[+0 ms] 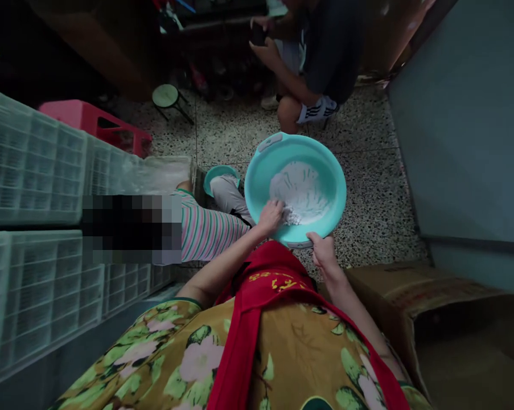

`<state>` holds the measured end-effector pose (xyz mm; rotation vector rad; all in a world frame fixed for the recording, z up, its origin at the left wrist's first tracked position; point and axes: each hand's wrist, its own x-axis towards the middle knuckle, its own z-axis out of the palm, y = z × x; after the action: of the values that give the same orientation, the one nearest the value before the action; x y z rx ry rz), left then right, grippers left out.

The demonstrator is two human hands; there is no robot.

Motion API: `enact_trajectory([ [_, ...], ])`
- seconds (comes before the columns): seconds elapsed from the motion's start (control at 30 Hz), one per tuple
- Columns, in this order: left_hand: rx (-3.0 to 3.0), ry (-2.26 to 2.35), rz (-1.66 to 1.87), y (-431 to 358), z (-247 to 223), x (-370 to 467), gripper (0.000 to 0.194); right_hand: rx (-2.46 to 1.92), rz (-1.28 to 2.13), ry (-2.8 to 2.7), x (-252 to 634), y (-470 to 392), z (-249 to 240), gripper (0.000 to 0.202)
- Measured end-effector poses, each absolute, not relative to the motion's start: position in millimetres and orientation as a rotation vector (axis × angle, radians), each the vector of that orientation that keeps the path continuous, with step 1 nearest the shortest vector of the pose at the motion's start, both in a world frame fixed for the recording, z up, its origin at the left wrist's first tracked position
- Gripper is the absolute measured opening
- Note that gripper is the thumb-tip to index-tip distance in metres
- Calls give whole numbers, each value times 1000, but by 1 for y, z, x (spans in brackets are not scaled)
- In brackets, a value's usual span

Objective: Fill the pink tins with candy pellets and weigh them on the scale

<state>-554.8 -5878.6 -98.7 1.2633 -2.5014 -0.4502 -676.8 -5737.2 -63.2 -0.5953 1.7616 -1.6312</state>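
A turquoise oval basin (252,188) is held at my front, over my red apron (278,270). White powder (301,188) is spread over its floor, streaked with marks, and small pale lumps (291,216) lie at the near left part. My left hand (272,217) reaches inside over the near left rim, its fingers curled down beside the lumps; whatever is in them is hidden. At the near right edge, my right hand (323,249) grips the basin's rim, thumb on top.
To the left stand stacked white plastic crates (35,154), and a person in a striped shirt (214,228) is close to my left arm. Beyond the basin sits another person (329,57) holding a phone. A red stool (75,117) and round stool (166,95) stand further off; a cardboard box (385,285) is at right.
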Motion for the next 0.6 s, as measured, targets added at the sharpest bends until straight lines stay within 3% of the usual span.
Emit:
enact_trajectory([
  [0.1, 1179, -2508, -389, -5859, -104, -557, 46, -601, -1714, 1735, -665, -5726, -76, 43],
  [0.23, 861, -2762, -412, -5836, -116, -561, 29, -569, -1758, 1780, -658, -5702, -89, 44],
  [0.47, 352, -2812, -231, -5817, -141, -554, 34, -544, -1868, 1776, -641, -5669, -110, 42],
  [0.6, 446, -2861, -125, -5837, -144, -535, 29, -553, -1832, 1778, -638, -5669, -121, 42],
])
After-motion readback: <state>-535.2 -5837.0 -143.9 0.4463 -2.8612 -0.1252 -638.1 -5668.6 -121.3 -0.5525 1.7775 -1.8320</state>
